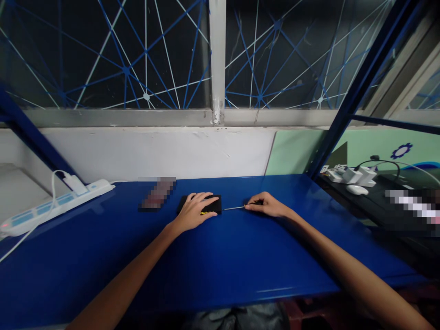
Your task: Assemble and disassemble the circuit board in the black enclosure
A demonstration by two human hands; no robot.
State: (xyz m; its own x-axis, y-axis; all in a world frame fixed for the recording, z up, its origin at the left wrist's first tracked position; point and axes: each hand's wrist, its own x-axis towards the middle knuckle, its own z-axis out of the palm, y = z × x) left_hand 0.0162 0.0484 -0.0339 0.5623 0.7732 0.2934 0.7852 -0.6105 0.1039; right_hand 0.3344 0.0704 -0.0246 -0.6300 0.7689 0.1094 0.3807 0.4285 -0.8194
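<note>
My left hand (196, 210) lies over a flat black box (215, 205) on the blue table, its fingers spread across the top and the thumb near the front edge. A bit of yellow marking on the box shows between thumb and fingers. To its right, my right hand (268, 205) is closed around the dark handle of what looks like a slim screwdriver (234, 208). The thin metal shaft points left, with its tip at the right side of the box; whether it touches is too small to tell. Most of the handle is hidden by my fingers.
On the left of the blue table (220, 256) lies a white power strip (58, 206) with a plug and cable. A blurred-out flat item (158, 193) is left of the box. Beyond the right-hand blue post, a dark surface carries white adapters (357, 176) and a white mouse (357, 189).
</note>
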